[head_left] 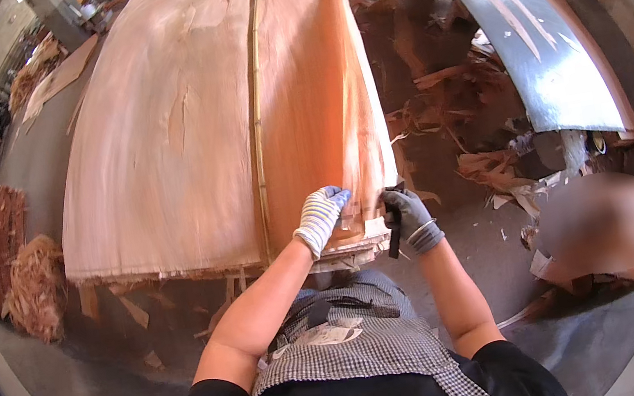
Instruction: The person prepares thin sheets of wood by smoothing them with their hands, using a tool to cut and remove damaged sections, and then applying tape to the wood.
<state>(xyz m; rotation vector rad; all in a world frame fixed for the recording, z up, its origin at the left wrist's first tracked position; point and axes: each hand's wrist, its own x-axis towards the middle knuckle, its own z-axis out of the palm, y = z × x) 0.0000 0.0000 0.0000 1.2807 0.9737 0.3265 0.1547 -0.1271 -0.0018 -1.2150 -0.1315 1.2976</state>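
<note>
A tall stack of reddish wood veneer sheets (157, 182) lies in front of me, its near edge ragged. The top veneer sheet (355, 125) is lifted and folded along the right side. My left hand (322, 215), in a striped white glove, pinches this sheet near its front right corner. At the corner's right edge, my right hand (413, 217), in a dark grey glove, is closed around a flat black strip-like tool (394, 237); its exact kind is unclear. A thin bamboo stick (257, 99) lies lengthwise on the stack, left of my hands.
A shiny metal-topped table (551, 53) stands to the right, with torn veneer scraps (472, 78) on the floor between. Bundled veneer pieces (1, 248) and shredded fibre (37, 292) stand at the left. A blurred round patch (603, 223) covers something at the lower right.
</note>
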